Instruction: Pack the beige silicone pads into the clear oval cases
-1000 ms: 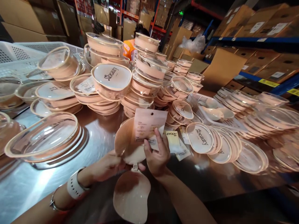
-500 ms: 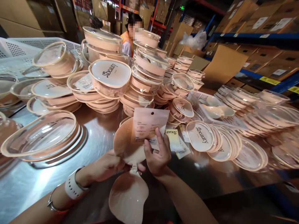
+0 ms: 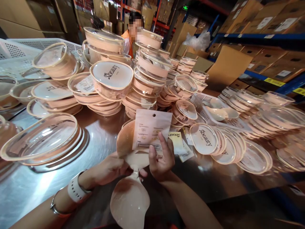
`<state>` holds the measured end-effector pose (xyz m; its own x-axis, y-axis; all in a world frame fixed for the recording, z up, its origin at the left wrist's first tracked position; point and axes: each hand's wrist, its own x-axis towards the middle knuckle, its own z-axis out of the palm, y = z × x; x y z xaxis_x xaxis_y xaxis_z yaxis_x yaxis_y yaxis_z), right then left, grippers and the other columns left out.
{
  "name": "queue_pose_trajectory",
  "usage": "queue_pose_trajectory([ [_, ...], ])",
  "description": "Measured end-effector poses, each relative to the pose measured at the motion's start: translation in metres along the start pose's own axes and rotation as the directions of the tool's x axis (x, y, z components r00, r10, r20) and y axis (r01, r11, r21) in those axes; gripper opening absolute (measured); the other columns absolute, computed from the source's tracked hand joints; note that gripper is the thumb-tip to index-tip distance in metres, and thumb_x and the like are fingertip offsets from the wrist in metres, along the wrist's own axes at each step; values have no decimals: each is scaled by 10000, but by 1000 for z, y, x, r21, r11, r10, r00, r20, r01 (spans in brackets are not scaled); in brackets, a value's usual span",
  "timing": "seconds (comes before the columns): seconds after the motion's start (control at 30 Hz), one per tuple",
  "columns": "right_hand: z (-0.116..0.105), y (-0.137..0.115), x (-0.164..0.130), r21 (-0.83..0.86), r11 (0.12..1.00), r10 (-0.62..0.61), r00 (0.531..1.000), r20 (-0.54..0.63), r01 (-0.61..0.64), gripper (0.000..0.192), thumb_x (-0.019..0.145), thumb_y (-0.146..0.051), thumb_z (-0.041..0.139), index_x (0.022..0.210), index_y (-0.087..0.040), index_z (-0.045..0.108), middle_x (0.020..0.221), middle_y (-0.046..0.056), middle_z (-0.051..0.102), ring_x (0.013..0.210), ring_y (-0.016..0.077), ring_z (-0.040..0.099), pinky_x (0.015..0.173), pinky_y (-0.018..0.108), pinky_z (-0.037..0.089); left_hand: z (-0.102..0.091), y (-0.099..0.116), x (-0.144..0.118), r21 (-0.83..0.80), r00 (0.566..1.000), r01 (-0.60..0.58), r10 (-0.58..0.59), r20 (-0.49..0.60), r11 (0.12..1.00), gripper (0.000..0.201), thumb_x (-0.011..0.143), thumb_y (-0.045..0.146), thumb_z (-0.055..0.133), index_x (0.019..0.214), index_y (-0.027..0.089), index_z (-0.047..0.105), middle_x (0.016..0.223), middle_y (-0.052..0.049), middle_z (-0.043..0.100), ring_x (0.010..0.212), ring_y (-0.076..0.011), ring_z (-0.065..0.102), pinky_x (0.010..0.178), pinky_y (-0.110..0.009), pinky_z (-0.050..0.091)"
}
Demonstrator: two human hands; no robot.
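Note:
My left hand (image 3: 108,170) pinches the middle clasp of a beige two-cup silicone pad (image 3: 130,198); its upper cup stands up and the lower cup hangs toward me. A pale pink printed card (image 3: 151,128) with a hang hole is held against the upper cup by my right hand (image 3: 160,159), thumb on the card's lower edge. A white watch and a bracelet are on my left wrist. Both hands are over a shiny metal table (image 3: 100,140).
Stacks of clear lidded cases (image 3: 111,79) with beige pads crowd the table's back. Empty clear shells (image 3: 43,136) lie at left, "Sbeauty" lids (image 3: 205,138) at right. White baskets (image 3: 14,54) behind. A person in orange (image 3: 130,35) stands beyond; cardboard boxes fill shelves.
The card has slid slightly left and lower over the upper cup. The lower cup has swung a little toward me. The view has tilted up a bit.

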<state>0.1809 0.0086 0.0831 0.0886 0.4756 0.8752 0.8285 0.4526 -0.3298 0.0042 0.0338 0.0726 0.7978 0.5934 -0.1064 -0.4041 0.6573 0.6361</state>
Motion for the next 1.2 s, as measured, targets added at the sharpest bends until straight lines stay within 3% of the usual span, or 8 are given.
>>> queue_pose_trajectory([
  [0.3, 0, 0, 0, -8, 1000, -16, 1000, 0, 16, 518, 905, -199, 523, 1422, -222, 510, 1053, 100, 719, 891, 243, 678, 775, 377, 603, -2, -3, 0, -9, 999, 23, -23, 23, 1000, 188, 631, 17, 607, 608, 173, 710, 573, 21, 619, 557, -101, 494, 642, -254, 426],
  [0.6, 4, 2, 1, 20, 1000, -5, 1000, -31, 5, 557, 879, -178, 557, 1428, -252, 508, 1076, 89, 715, 879, 241, 677, 782, 374, 595, -3, -2, -1, -14, 1000, 2, -2, -10, 1000, 214, 635, 19, 610, 481, 167, 603, 505, 31, 569, 509, -85, 466, 602, -236, 425],
  [0.77, 7, 7, -7, 131, 990, 58, 998, -2, -57, 571, 895, -203, 557, 1457, -256, 466, 1156, 109, 663, 984, 254, 669, 826, 378, 595, -1, 0, 1, 11, 1000, -17, 16, 22, 1000, 191, 616, 2, 545, 557, 160, 634, 538, 29, 612, 559, -108, 560, 614, -232, 446],
  [0.87, 12, 10, -13, 211, 965, 166, 986, -35, -155, 665, 934, -308, 525, 1548, -230, 282, 1470, 177, 427, 1286, 337, 531, 952, 460, 560, -3, 0, 4, -13, 999, 9, -8, 33, 1000, 226, 637, 42, 567, 779, 160, 698, 678, -14, 693, 637, -157, 647, 644, -268, 503],
  [1.0, 16, 7, -10, 251, 953, 201, 974, -104, -170, 746, 976, -368, 435, 1585, -189, 43, 1638, 168, 82, 1508, 366, 156, 1147, 597, 333, -6, 0, 6, -67, 999, 3, -1, 39, 998, 336, 691, 79, 585, 997, 162, 693, 815, -41, 739, 787, -232, 717, 684, -317, 559],
  [1.1, 16, 3, -4, 248, 952, 215, 969, -123, -180, 744, 991, -375, 364, 1579, -168, -42, 1657, 127, -37, 1520, 351, 26, 1178, 611, 251, -8, 0, 6, -78, 998, -4, 9, 58, 997, 361, 698, 66, 574, 1025, 148, 703, 866, -53, 756, 813, -244, 727, 697, -321, 578],
  [1.2, 16, 1, -3, 267, 947, 223, 962, -156, -176, 719, 991, -385, 355, 1585, -200, -6, 1663, 107, -24, 1515, 368, 24, 1161, 636, 273, -8, 0, 6, -75, 998, -8, 12, 63, 997, 334, 697, 51, 574, 988, 142, 711, 887, -72, 762, 809, -230, 729, 732, -341, 589],
])
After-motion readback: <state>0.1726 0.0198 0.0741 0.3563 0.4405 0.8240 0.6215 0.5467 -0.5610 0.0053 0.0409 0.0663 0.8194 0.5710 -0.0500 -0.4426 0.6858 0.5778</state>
